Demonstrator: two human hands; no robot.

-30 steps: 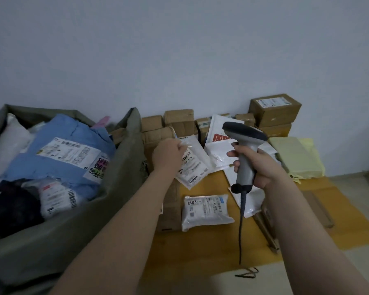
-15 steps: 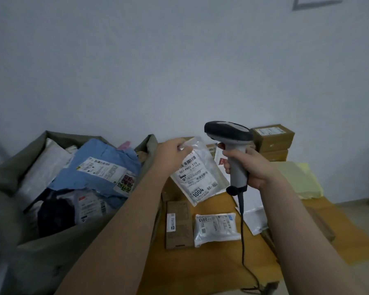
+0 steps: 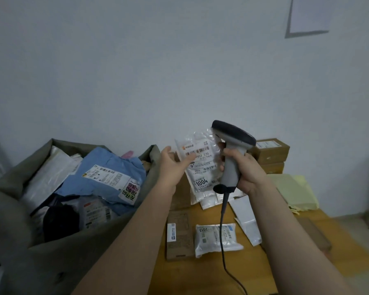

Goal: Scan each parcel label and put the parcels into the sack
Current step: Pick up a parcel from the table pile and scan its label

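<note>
My left hand (image 3: 172, 163) pinches the left edge of a clear plastic parcel (image 3: 201, 169) with a white label marked 1004, holding it upright in the air. My right hand (image 3: 244, 169) grips the handle of a grey corded barcode scanner (image 3: 232, 137), whose dark head sits just right of the parcel's top. To the left stands the open olive sack (image 3: 26, 248), holding a blue parcel (image 3: 107, 173) and several other bags. On the wooden table (image 3: 200, 277) lie a white pouch marked 2013 (image 3: 211, 238) and a flat brown box (image 3: 178, 239).
Brown cartons (image 3: 272, 153) are stacked at the back right against the wall, with pale yellow envelopes (image 3: 292, 193) in front of them. A white mailer (image 3: 248, 219) lies under the scanner's cable, which hangs down over the table.
My left hand lifted the 1004 parcel off the pile and turned it upright next to the scanner. My right hand and the scanner rose slightly. The camera tilted upward.
</note>
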